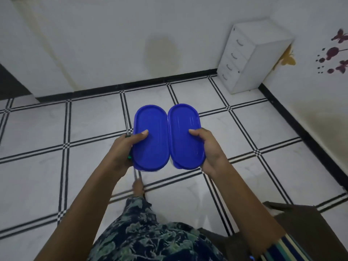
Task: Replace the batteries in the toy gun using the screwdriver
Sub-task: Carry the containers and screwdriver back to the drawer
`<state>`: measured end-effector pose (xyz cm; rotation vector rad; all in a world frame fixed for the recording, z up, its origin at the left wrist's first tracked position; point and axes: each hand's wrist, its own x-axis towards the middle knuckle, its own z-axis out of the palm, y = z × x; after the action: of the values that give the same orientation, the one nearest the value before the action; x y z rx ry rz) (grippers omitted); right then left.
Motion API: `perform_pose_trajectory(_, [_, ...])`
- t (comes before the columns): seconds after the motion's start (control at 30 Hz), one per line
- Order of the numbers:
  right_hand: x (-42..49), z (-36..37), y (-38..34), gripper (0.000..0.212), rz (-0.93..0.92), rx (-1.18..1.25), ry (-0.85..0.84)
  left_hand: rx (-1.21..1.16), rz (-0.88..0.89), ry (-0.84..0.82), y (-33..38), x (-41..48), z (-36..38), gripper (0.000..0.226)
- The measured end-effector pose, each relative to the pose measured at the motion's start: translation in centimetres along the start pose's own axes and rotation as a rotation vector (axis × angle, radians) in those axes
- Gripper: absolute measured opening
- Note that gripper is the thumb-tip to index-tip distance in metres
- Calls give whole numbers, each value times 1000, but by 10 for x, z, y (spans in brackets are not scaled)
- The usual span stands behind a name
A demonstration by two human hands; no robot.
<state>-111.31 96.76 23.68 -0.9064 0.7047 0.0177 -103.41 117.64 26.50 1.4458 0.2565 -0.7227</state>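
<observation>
Green-printed cloth (150, 236) lies nearest. Beyond, the left hand (122, 147) curls round one blue box (150, 140), pinning a screwdriver (127, 129) alongside; the right hand (209, 147) grips the second blue box (185, 136), probably to carry everything together. No toy gun shows on the tiled floor (94, 125) beyond.

Screwdriver (129, 157) left of left box (150, 146), right box (185, 140) touching it, drawer cabinet (250, 57) behind

Arms outstretched, left hand (122, 148) and right hand (210, 150) gripping with thumbs on top.
</observation>
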Motion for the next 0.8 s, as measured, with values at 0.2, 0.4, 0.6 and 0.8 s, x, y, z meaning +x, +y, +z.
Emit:
perform_pose_trajectory(0.2, [139,41,-68,64,-40,130,108,7,-54,-132,97,159,15,48])
perform_pose_trajectory(0.4, [256,59,-162,64,-121,223,200,114,-55,-273,202,304,69,53])
perform_pose_trajectory(0.6, [379,32,-260,64,-166,276,269,171,-66,-395,274,444,156,61])
perform_pose_trajectory(0.8, [495,-2,-374,65,-149,277,333,177,-97,-426,350,563,259,53])
